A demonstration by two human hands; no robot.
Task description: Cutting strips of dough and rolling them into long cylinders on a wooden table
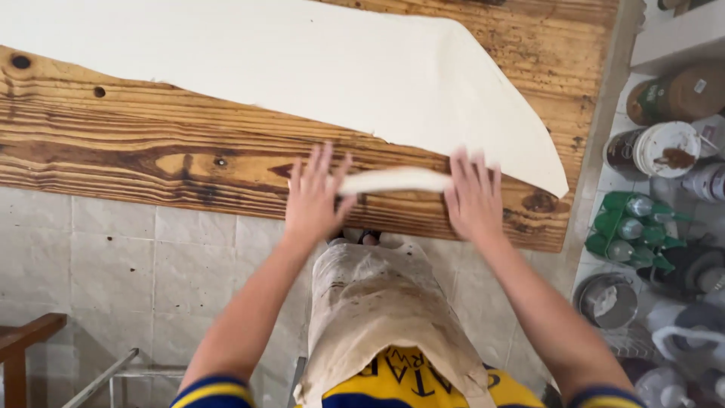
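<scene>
A pale roll of dough (394, 180) lies on the wooden table (151, 143) near its front edge. My left hand (316, 194) presses flat on the roll's left end, fingers spread. My right hand (473, 195) lies flat on its right end, fingers together and straight. Behind the roll a large thin white sheet of dough (302, 60) covers the far part of the table, its corner reaching toward the right edge. A stained apron (377, 302) hangs down below my arms.
To the right stands a shelf with a paint tin (664, 149), green-capped bottles (634, 227), a brown jar (672, 94) and a metal bowl (606, 300). Tiled floor (113, 257) lies below, with a wooden piece (23, 344) at bottom left.
</scene>
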